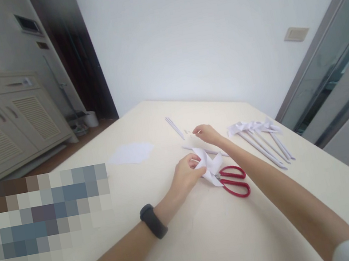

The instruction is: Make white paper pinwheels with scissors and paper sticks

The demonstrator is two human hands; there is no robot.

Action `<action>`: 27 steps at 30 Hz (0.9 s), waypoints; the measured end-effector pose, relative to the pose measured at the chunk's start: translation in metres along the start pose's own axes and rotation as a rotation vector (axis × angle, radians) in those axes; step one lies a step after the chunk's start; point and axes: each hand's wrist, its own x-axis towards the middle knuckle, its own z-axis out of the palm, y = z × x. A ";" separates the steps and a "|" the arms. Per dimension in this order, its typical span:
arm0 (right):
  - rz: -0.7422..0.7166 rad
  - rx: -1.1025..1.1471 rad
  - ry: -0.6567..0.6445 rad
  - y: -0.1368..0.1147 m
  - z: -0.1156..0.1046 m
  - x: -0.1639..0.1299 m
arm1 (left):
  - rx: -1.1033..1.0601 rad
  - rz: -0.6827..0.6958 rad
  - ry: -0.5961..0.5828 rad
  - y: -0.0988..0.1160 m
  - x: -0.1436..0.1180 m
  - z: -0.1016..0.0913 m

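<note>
- My left hand (187,175) is closed around a folded white paper pinwheel (210,165), fingers curled over its near edge and pinning it to the table (194,244); the paper is thin, so a firmer squeeze could crush the folded vanes, I judge.
- My right hand (207,133) is stretched out beyond the left, fingertips narrowed over some tiny pale bits (189,132) on the table; the view is too small there to tell whether it has actually pinched one, so I cannot call that hand's grip either way.
- If those bits are small fasteners, they could easily skid away under a fingertip or slip free; a careless sweep would scatter them toward the loose white sticks (174,127) lying just left of the right hand.
- A white rolled stick (210,152) lies between my two hands, partly under the pinwheel; the right forearm crosses above it, and drawing that arm back low could roll it out of place.
- The red-handled scissors (235,181) lie just right of my left hand, blades tucked under the pinwheel's edge; lifting the paper could drag them, or the left wrist could catch the tips.
- The finished pinwheels on sticks (259,135) sit to the right of my right hand, near the forearm; an outward swing of the elbow could knock them.
- A flat paper sheet (130,153) lies well to the left of the left hand.
</note>
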 end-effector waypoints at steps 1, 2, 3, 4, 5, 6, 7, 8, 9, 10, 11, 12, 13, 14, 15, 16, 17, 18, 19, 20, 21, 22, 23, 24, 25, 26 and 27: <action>-0.016 -0.031 -0.004 0.002 0.004 0.011 | 0.000 -0.008 -0.003 0.000 0.001 0.000; -0.039 -0.059 -0.015 0.005 0.008 0.021 | 0.001 -0.019 -0.004 0.000 0.001 -0.001; -0.067 -0.084 -0.035 0.008 0.012 0.028 | 0.004 -0.032 -0.001 0.000 0.002 -0.001; -0.098 -0.106 -0.062 0.010 0.016 0.035 | 0.005 -0.047 0.006 0.000 0.003 -0.001; -0.126 -0.124 -0.093 0.013 0.019 0.040 | 0.003 -0.061 0.014 0.000 0.004 -0.002; -0.150 -0.141 -0.127 0.015 0.021 0.044 | -0.005 -0.073 0.019 0.001 0.005 -0.002; -0.168 -0.155 -0.162 0.017 0.024 0.048 | -0.018 -0.080 0.021 0.002 0.006 -0.003; -0.180 -0.168 -0.195 0.019 0.025 0.051 | -0.033 -0.087 0.022 0.003 0.006 -0.003; -0.187 -0.179 -0.225 0.021 0.026 0.053 | -0.045 -0.096 0.024 0.003 0.006 -0.004; -0.192 -0.189 -0.250 0.022 0.026 0.055 | -0.054 -0.105 0.024 0.004 0.006 -0.004; -0.193 -0.197 -0.272 0.024 0.025 0.055 | -0.056 -0.114 0.024 0.005 0.005 -0.004; -0.193 -0.204 -0.289 0.026 0.024 0.055 | -0.055 -0.124 0.024 0.006 0.004 -0.004; -0.190 -0.209 -0.299 0.028 0.022 0.054 | -0.053 -0.132 0.023 0.007 0.004 -0.003; -0.186 -0.212 -0.305 0.030 0.019 0.053 | -0.052 -0.139 0.018 0.008 0.003 -0.003; -0.181 -0.213 -0.306 0.032 0.016 0.051 | -0.054 -0.142 0.012 0.008 0.002 -0.002; -0.174 -0.212 -0.303 0.034 0.013 0.049 | -0.056 -0.144 0.007 0.009 0.002 -0.002; -0.165 -0.209 -0.296 0.036 0.011 0.047 | -0.059 -0.145 0.002 0.010 0.002 -0.001; -0.154 -0.205 -0.288 0.038 0.008 0.045 | -0.062 -0.145 -0.001 0.010 0.002 -0.001; -0.142 -0.199 -0.278 0.040 0.006 0.044 | -0.063 -0.145 -0.002 0.010 0.002 -0.001; -0.129 -0.191 -0.269 0.041 0.004 0.043 | -0.062 -0.144 -0.001 0.011 0.002 -0.001; -0.118 -0.181 -0.258 0.043 0.002 0.042 | -0.060 -0.144 0.001 0.011 0.002 -0.001; -0.108 -0.168 -0.248 0.044 0.001 0.041 | -0.059 -0.143 0.002 0.011 0.003 -0.001; -0.099 -0.154 -0.236 0.046 0.001 0.040 | -0.057 -0.143 0.004 0.010 0.003 -0.002; -0.092 -0.139 -0.222 0.047 0.001 0.039 | -0.057 -0.144 0.003 0.010 0.003 -0.002; -0.085 -0.122 -0.208 0.048 0.001 0.038 | -0.058 -0.146 0.000 0.010 0.003 -0.002; -0.080 -0.105 -0.194 0.050 0.001 0.036 | -0.059 -0.149 -0.001 0.010 0.004 -0.002; -0.074 -0.087 -0.180 0.051 0.001 0.034 | -0.058 -0.153 -0.001 0.009 0.004 -0.002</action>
